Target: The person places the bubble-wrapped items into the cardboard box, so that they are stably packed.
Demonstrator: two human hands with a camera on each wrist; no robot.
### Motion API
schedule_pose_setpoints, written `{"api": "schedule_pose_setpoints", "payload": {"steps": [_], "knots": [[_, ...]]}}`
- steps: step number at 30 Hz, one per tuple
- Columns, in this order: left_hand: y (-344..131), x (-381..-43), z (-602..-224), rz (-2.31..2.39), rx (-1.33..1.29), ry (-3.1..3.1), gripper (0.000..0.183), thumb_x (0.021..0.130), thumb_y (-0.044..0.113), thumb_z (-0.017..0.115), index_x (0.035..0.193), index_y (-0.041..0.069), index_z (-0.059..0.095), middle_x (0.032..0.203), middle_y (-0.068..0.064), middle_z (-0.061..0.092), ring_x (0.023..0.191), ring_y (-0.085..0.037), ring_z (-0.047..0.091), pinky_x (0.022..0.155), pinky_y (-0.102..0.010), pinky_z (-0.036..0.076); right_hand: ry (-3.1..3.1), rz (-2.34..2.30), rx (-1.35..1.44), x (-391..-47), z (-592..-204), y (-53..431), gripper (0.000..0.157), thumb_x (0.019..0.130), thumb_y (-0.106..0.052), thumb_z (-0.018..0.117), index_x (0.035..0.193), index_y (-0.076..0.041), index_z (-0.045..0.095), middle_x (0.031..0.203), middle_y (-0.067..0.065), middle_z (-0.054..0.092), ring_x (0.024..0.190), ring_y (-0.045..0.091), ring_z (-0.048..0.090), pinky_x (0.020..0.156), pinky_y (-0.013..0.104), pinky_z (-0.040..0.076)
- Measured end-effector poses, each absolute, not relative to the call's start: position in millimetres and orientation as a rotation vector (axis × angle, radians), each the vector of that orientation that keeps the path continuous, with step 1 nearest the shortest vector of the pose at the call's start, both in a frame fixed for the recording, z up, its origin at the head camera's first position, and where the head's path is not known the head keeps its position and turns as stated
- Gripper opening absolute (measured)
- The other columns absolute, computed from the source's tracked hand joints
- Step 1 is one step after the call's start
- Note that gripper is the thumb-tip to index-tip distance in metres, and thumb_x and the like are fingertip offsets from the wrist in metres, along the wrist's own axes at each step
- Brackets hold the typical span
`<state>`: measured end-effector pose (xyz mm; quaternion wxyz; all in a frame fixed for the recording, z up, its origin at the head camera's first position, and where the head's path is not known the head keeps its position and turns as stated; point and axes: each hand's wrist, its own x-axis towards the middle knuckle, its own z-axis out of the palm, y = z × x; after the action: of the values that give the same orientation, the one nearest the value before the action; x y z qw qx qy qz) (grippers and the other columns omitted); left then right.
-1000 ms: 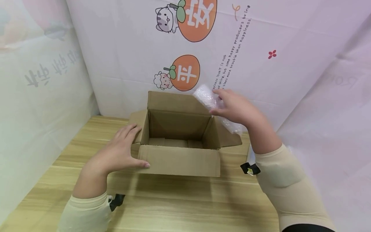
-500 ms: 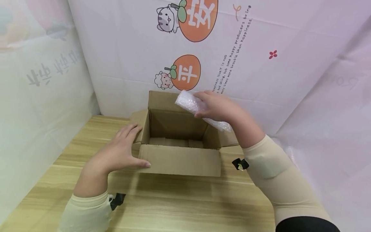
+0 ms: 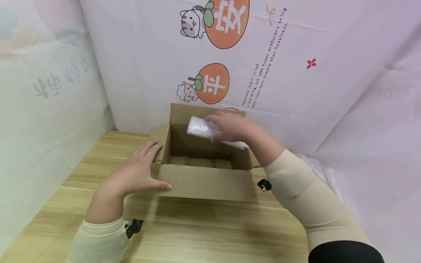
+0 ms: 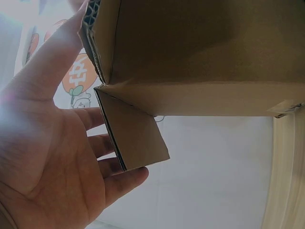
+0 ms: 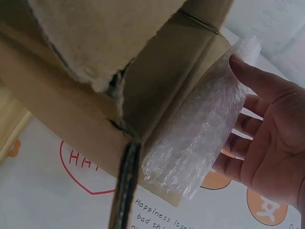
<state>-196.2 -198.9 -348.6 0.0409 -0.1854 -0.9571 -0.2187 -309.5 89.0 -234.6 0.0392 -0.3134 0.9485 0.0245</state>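
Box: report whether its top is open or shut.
Open: in the head view, the box's front flap hangs outward, its back flap stands up, and its floor shows between them.

I see through the head camera a wooden table point(image 3: 210, 237) and a white cloth wall point(image 3: 138, 58) with a cat point(image 3: 190, 23), a sheep point(image 3: 187, 91), 2 round oranges point(image 3: 214, 83) and a red flower point(image 3: 311, 63) printed on it.
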Motion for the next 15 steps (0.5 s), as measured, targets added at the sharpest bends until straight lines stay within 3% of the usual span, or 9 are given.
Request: {"api": "schedule_pose_setpoints", "payload": {"steps": [15], "knots": [[-199.0,-196.9,-349.6,-0.682,-0.574,-2.922,0.131,0.057,0.078,0.077,0.156,0.011,0.022,0.161,-0.013,0.019,0.148,-0.041,0.017,0.114,-0.064,0.025,2.806,0.115,-1.002,-320.2,-259.2,76.3,0.074,0.085,-0.036,0.075,0.149,-0.023,0.040,0.140,0.006,0.047,0.117,0.024,0.054,0.103,0.045,0.045]]}}
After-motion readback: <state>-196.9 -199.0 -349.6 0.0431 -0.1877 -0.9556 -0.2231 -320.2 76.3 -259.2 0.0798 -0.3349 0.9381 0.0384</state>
